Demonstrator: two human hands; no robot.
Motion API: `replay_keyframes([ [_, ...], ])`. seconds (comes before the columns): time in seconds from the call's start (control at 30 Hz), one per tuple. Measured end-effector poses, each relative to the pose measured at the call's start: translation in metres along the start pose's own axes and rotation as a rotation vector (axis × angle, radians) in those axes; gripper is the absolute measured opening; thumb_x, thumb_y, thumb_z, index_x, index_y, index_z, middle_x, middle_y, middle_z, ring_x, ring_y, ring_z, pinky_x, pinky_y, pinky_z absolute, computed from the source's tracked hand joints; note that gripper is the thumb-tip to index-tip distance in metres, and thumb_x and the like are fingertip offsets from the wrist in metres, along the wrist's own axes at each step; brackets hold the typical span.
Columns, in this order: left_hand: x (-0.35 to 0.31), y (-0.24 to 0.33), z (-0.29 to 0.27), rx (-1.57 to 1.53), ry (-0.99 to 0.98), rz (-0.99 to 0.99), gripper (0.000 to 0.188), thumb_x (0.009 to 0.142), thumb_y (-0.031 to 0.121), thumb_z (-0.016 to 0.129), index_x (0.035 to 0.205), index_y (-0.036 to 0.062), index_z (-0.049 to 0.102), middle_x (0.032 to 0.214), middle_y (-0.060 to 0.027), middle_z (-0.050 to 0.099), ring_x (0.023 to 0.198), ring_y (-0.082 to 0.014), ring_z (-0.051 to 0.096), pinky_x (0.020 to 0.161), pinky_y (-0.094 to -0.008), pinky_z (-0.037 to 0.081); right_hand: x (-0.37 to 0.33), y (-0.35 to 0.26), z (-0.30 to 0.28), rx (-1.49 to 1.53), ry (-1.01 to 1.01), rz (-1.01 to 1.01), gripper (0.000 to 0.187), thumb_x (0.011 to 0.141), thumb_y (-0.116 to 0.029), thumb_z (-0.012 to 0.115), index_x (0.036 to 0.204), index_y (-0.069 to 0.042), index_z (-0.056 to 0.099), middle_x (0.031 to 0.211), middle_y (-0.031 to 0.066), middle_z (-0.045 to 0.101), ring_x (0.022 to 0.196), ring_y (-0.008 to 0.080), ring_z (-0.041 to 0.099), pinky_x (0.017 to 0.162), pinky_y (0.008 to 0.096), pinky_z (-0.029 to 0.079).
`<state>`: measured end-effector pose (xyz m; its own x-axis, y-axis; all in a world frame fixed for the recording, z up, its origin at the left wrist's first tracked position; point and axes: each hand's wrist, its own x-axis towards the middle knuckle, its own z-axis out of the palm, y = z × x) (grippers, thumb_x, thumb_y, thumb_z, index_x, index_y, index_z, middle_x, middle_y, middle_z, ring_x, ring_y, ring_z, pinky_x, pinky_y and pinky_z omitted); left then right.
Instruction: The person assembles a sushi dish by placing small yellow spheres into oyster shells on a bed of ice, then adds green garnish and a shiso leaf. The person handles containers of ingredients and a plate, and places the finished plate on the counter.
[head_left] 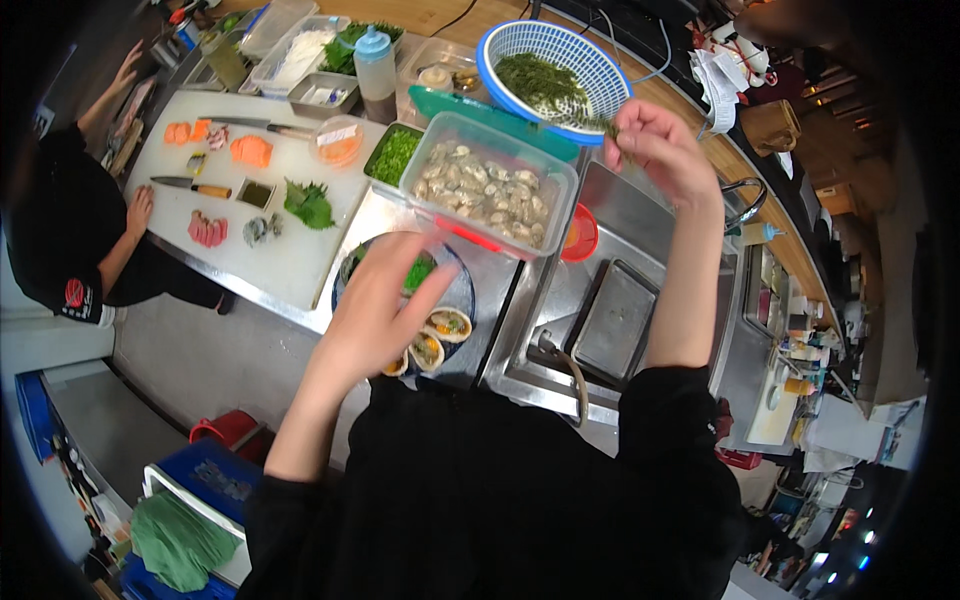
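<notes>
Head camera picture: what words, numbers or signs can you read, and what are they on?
Red emblem on the co-worker's black sleeve: pale marks below, too small to read.
White label on the clear tub: too blurred.
White papers near the wooden counter: too small.
None is clear enough to quote.

I can make out no word or number for certain. On the co-worker's black sleeve [84, 264] at my left is a round red emblem [74, 293], with pale lettering too small for me to read. A white label [339, 136] on the round tub of orange food [338, 155], far and left of centre, is likewise too blurred for me.
</notes>
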<state>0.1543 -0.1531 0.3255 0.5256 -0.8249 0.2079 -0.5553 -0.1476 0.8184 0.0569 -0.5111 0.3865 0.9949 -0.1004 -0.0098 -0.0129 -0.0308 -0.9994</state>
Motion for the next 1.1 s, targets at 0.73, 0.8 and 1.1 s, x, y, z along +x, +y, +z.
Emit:
replay_keyframes([
  [0.73, -0.131, -0.075, 0.046, -0.2, -0.128, -0.204, 0.012, 0.089, 0.001, 0.068, 0.101, 0.0005, 0.067, 0.091, -0.0133, 0.069, 0.081, -0.0273, 0.068, 0.075, -0.0346, 0.054, -0.117, 0.175, 0.29, 0.181, 0.194, 0.405, 0.009, 0.095, -0.002, 0.067, 0.103, 0.0, 0.066, 0.092, 0.0003, 0.068, 0.08, 0.007, 0.063, 0.07, 0.0222, 0.051],
  [0.8, -0.135, -0.082, 0.046, -0.107, -0.092, -0.168, 0.011, 0.087, 0.0, 0.069, 0.098, 0.0008, 0.067, 0.09, -0.0155, 0.068, 0.082, -0.0324, 0.068, 0.074, -0.0373, 0.053, -0.12, 0.185, 0.295, -0.058, 0.267, 0.307, 0.008, 0.093, -0.003, 0.069, 0.101, 0.0, 0.067, 0.087, 0.0046, 0.07, 0.075, 0.0106, 0.066, 0.068, 0.0248, 0.052],
  [1.1, -0.142, -0.135, 0.036, 0.004, -0.226, 0.098, 0.016, 0.08, -0.002, 0.065, 0.096, 0.0024, 0.066, 0.098, -0.0109, 0.061, 0.094, -0.0326, 0.06, 0.081, -0.0397, 0.05, -0.098, 0.215, 0.314, -0.611, 0.62, 0.118, 0.025, 0.086, -0.005, 0.077, 0.108, 0.0, 0.066, 0.093, 0.0097, 0.073, 0.078, 0.0128, 0.068, 0.066, 0.0275, 0.054],
])
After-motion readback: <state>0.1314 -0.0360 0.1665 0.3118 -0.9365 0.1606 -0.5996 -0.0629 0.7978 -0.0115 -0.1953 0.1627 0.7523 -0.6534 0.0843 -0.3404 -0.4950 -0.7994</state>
